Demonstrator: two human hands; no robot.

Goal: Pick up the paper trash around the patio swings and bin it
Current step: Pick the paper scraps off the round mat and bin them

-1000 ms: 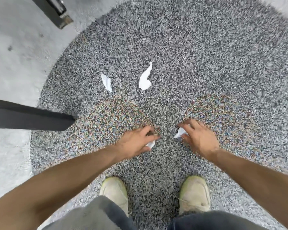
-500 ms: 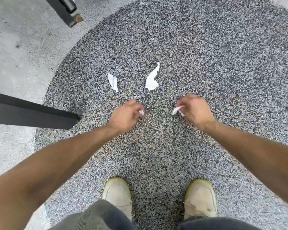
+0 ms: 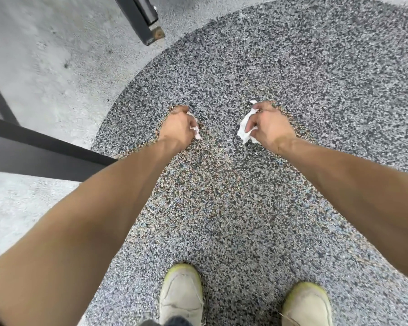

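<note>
- Paper scraps are held in both hands above the speckled pebble floor (image 3: 245,208).
- One white scrap (image 3: 246,128) is clenched in the closed right hand (image 3: 269,125).
- Another, smaller scrap (image 3: 196,130) is gripped by the curled left hand (image 3: 177,128).
- Pale sneakers (image 3: 181,295) are planted below.

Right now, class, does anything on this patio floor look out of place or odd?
Only the crumpled white paper, already gathered: one scrap bunched in the right hand, a smaller scrap poking from the closed left hand. No loose paper shows on the speckled floor. Nothing else stands out.
</note>
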